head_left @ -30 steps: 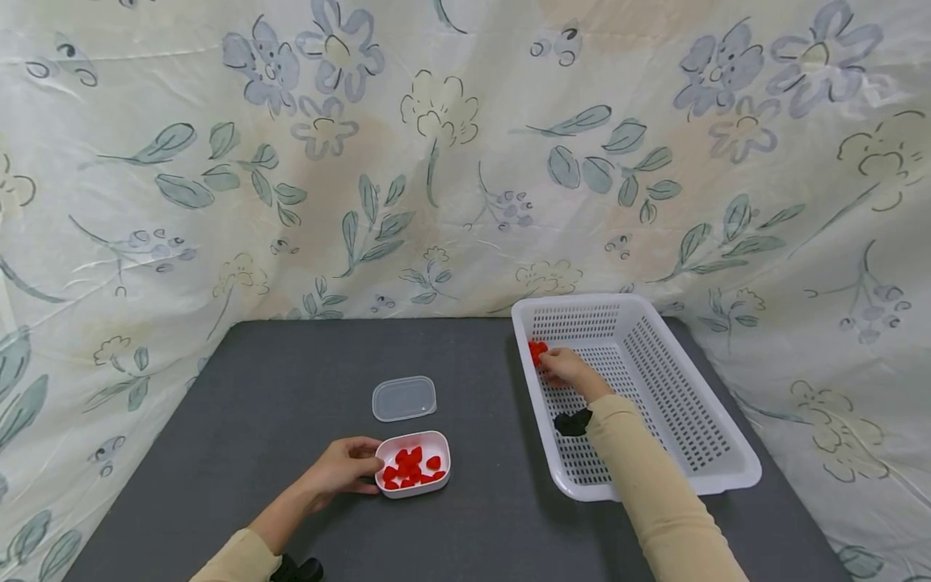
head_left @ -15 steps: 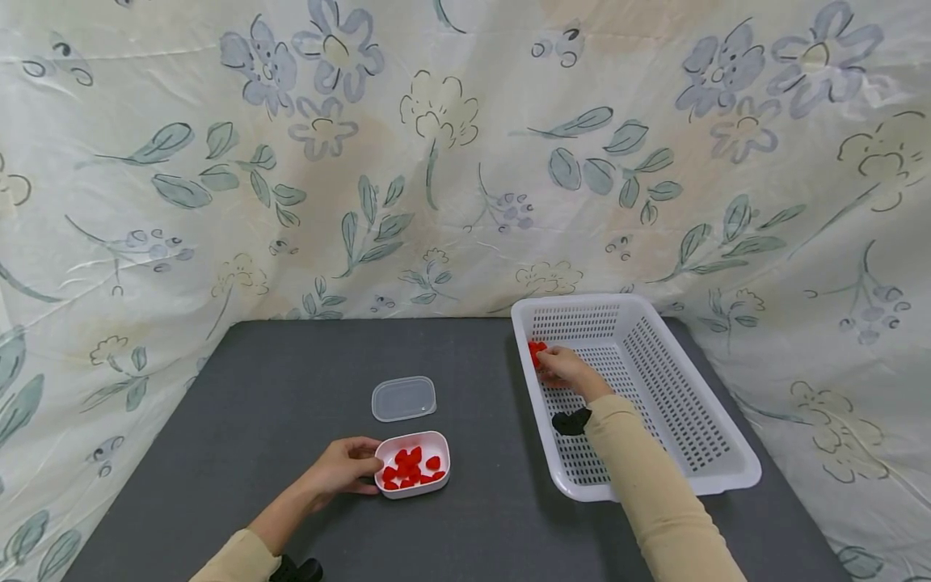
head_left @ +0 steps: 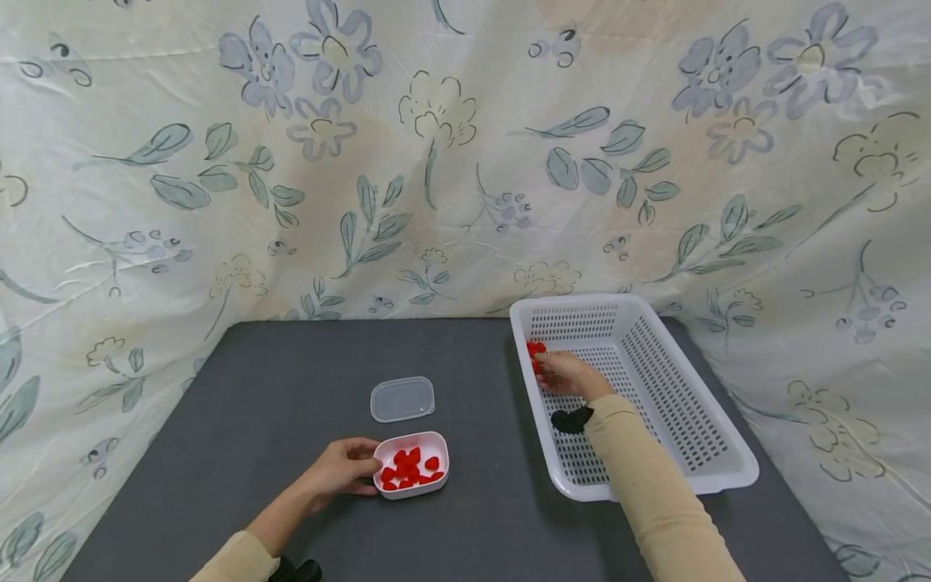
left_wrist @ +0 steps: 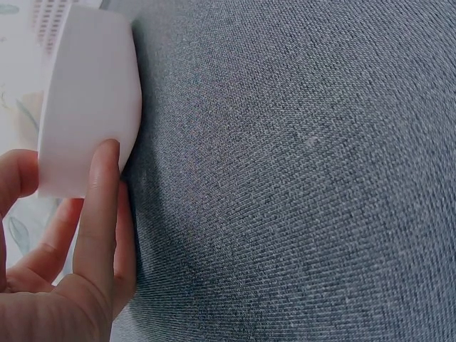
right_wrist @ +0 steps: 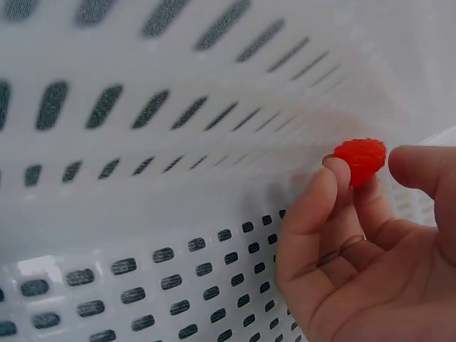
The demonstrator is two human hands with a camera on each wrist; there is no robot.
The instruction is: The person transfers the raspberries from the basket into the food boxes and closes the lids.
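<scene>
Left hand (head_left: 342, 467) lies low on the dark table (head_left: 291, 380), forearm angled in from the near edge, fingers curled round the left end of the small white tub (head_left: 412, 465); in the left wrist view the thumb (left_wrist: 100, 214) presses flat up the tub's white wall (left_wrist: 85, 100), so it holds the tub. The tub is full of red berries (head_left: 410, 469), just right of the left fingertips. Clear lid (head_left: 402, 398) lies flat on the table just beyond the left hand, apart from the tub. Right hand (head_left: 570, 374) is reached forward into the white perforated basket (head_left: 713, 477), sleeve crossing the basket's near left rim, wrist bent down at the left wall. In the right wrist view the fingertips (right_wrist: 324, 192) pinch one red berry (right_wrist: 360, 160) between thumb and forefinger, close against the slotted basket wall, just above the floor. In the head view, more red (head_left: 536, 349) shows just beyond the right knuckles at the wall; a count cannot be told. Bare table lies between the two hands and left of the left hand. The basket floor right of the right hand is bare. A floral cloth (head_left: 436, 162) hangs behind and at both sides of the table.
</scene>
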